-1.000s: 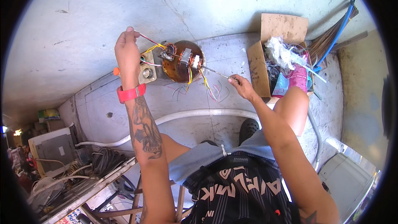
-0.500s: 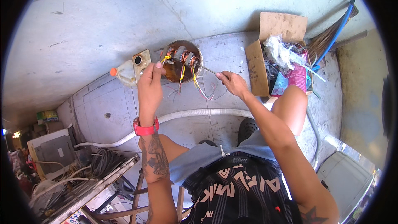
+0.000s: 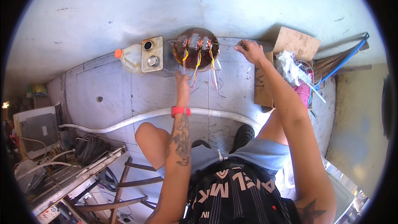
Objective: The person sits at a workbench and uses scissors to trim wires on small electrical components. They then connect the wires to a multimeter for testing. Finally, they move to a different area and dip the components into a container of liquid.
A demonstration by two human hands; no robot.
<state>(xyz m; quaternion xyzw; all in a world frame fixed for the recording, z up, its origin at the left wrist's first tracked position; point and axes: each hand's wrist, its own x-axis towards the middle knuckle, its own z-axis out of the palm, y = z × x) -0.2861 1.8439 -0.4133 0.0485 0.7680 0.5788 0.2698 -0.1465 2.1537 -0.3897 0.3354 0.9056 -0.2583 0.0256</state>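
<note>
A round metal pot [image 3: 217, 59] holds brown liquid. Across its top lies a thin metal rod [image 3: 226, 44], carrying several small motor stators [image 3: 194, 41] with copper windings. Bundles of coloured lead wires [image 3: 213, 64], tied in yellow, hang from them over the near rim. My right hand [image 3: 250, 51] is closed on the rod's right end, beyond the pot. Below the pot's near left rim, my left hand [image 3: 182, 84] pinches the leads of the leftmost stator; its fingertips are small in view. A red watch [image 3: 180, 110] is on my left wrist.
Left of the pot stand a rectangular metal can [image 3: 157, 63] and a plastic jug [image 3: 132, 54] with an orange cap. A cardboard box [image 3: 263, 87] of scraps is at right, beside a broom [image 3: 338, 64]. A white hose [image 3: 166, 116] crosses the floor before my feet.
My left hand has moved from beside the pot's left rim down to the leftmost wires. My right hand has shifted outward and up with the rod; the stators now sit more level across the pot.
</note>
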